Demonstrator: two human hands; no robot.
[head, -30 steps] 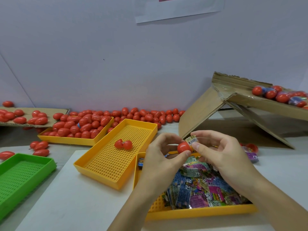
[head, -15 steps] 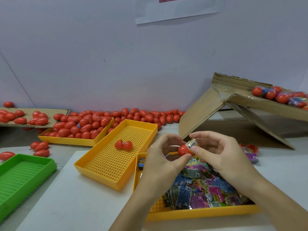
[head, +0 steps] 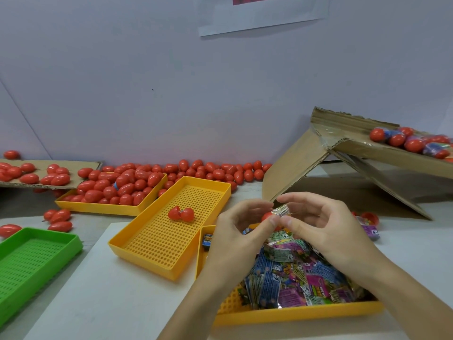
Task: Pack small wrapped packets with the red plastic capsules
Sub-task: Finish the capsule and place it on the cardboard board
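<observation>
Above the near yellow tray (head: pixel 294 315) of wrapped packets (head: pixel 289 278), both hands meet at mid-air.

- Left hand (head: pixel 241 231): fingers curled round a red capsule (head: pixel 267 216), of which only a small part shows between thumb and forefinger; whether it is a half or a whole shell is hard to tell.
- Right hand (head: pixel 326 229): thumb and forefinger pinch a folded packet (head: pixel 281 210), held against the capsule's mouth.
- Step in hand, by judgement: stuffing the packet into the capsule. The next move likely calls for pressing the folded wrapper fully inside so no corner stands proud, then closing the shell.
- Open capsule (head: pixel 181 213): lies hinged apart in the middle yellow tray (head: pixel 137 244), just left of the hands.
- Stock: filled tray of red capsules (head: pixel 117 190) at far left; loose capsules along the wall.
- Green tray (head: pixel 73 241): near left, well apart from the hands.
- Cardboard box (head: pixel 294 173): tilted, behind and right of the hands; its flap edge is the nearest obstacle.
- Room: free air above the trays; tray rims below the wrists.
</observation>
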